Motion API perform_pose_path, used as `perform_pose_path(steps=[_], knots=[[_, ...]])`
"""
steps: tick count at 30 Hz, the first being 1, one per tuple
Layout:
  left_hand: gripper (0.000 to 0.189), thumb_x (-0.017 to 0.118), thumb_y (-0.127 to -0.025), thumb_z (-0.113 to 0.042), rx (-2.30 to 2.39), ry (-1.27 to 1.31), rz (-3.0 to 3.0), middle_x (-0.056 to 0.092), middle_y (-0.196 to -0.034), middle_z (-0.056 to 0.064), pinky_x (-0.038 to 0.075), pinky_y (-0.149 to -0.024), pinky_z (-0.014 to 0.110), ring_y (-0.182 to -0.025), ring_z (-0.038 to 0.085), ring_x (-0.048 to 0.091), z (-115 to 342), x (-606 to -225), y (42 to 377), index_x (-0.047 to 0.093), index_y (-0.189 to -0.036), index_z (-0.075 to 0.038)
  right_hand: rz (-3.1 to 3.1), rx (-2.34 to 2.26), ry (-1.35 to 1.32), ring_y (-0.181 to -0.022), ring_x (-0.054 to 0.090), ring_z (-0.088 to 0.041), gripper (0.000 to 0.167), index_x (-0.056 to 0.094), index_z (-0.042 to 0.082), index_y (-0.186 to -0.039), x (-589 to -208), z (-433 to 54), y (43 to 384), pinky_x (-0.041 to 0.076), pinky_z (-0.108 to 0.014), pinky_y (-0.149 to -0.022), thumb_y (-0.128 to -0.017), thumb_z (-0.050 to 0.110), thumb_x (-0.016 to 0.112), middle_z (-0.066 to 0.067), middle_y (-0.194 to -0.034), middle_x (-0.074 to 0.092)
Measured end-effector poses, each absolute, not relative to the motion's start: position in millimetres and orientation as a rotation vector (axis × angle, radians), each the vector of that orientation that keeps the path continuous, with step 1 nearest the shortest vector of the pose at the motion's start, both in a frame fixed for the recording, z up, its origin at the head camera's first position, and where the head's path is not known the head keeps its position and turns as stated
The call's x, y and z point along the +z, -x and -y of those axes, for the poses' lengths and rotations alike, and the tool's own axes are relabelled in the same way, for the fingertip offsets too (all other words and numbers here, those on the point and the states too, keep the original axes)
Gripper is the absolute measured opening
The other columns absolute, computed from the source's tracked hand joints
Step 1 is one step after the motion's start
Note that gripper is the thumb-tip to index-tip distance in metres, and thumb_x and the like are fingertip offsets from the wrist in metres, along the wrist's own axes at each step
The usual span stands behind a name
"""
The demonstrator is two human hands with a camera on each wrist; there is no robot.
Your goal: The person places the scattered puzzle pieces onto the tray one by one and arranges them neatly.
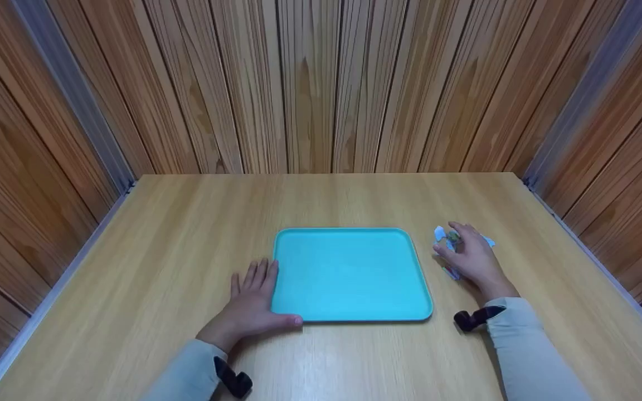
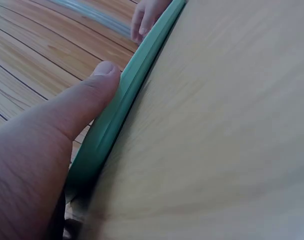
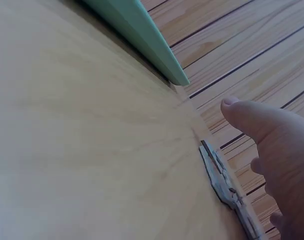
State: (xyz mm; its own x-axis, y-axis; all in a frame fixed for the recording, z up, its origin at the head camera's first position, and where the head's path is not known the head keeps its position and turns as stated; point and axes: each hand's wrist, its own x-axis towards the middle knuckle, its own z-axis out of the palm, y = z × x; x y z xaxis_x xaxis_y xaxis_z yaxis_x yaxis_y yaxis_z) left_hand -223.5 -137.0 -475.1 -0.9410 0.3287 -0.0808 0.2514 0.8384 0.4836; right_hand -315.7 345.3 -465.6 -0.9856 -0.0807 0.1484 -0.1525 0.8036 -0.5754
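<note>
Head view, left hand (image 1: 251, 309): fingers spread, against the left side of the turquoise tray (image 1: 349, 278).
Tray: flat on the table (image 1: 204, 223), between both hands.
Right hand (image 1: 472, 260): thumb and forefinger apart, over bluish pieces (image 1: 439, 233).
Pieces: right of the tray, partly hidden.

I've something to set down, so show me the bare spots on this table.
The table is bare between the turquoise tray and back wall, left of the left hand, and in front of the tray between the sleeves. The tray's inside is bare too. Crowded: right of the tray, with the right hand over small patterned pieces.
</note>
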Motion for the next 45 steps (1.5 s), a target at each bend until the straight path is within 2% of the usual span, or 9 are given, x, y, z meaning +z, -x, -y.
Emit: perform_pose_path(steps=[5, 14, 21, 28, 36, 45], knots=[[0.134, 0.064, -0.072, -0.085, 0.709, -0.47, -2.866, 0.001, -0.169, 0.016, -0.012, -0.115, 0.066, -0.155, 0.038, -0.006, 138, -477, 222, 0.005, -0.163, -0.006, 2.868, 0.916, -0.155, -0.148, 0.016, -0.053, 0.083, 0.033, 0.0, -0.156, -470, -344, 324, 0.017, -0.07, -0.114, -0.097, 0.05, 0.063, -0.031, -0.159, 0.029], [0.134, 0.061, -0.072, -0.087, 0.689, -0.49, -2.86, 0.0, -0.169, 0.016, -0.013, -0.115, 0.065, -0.155, 0.038, -0.007, 137, -476, 224, 0.004, -0.163, -0.007, 2.825, 0.936, -0.15, -0.142, 0.034, -0.049, 0.07, 0.034, 0.0, -0.155, -479, -344, 334, 0.025, -0.064, -0.114, -0.1, 0.031, 0.064, -0.026, -0.152, 0.044], [0.133, 0.061, -0.072, -0.087, 0.702, -0.479, -2.85, 0.0, -0.17, 0.014, -0.013, -0.116, 0.065, -0.155, 0.036, -0.008, 135, -476, 224, 0.004, -0.163, -0.009, 2.832, 0.972, -0.15, -0.141, 0.037, -0.047, 0.068, 0.032, 0.001, -0.156, -479, -346, 337, 0.026, -0.063, -0.114, -0.101, 0.025, 0.064, -0.022, -0.148, 0.051], [0.133, 0.062, -0.072, -0.086, 0.717, -0.481, -2.867, 0.001, -0.169, 0.016, -0.013, -0.115, 0.066, -0.155, 0.037, -0.007, 136, -478, 224, 0.005, -0.163, -0.008, 2.778, 0.937, -0.226, -0.137, 0.042, -0.048, 0.056, 0.039, -0.001, -0.152, -478, -348, 340, 0.029, -0.062, -0.113, -0.102, 0.016, 0.059, -0.025, -0.143, 0.055], [0.133, 0.062, -0.071, -0.087, 0.728, -0.472, -2.871, 0.001, -0.169, 0.017, -0.014, -0.115, 0.066, -0.155, 0.037, -0.007, 136, -479, 224, 0.006, -0.163, -0.008, 2.845, 0.965, -0.201, -0.142, 0.035, -0.048, 0.058, 0.036, 0.002, -0.155, -473, -349, 341, 0.024, -0.064, -0.114, -0.103, 0.017, 0.058, -0.024, -0.147, 0.05], [0.133, 0.061, -0.071, -0.087, 0.729, -0.467, -2.871, 0.003, -0.169, 0.017, -0.014, -0.115, 0.066, -0.155, 0.037, -0.007, 137, -479, 224, 0.007, -0.163, -0.009, 2.837, 0.973, -0.219, -0.142, 0.036, -0.047, 0.062, 0.039, 0.002, -0.153, -474, -346, 345, 0.025, -0.063, -0.115, -0.101, 0.022, 0.065, -0.023, -0.148, 0.051]])
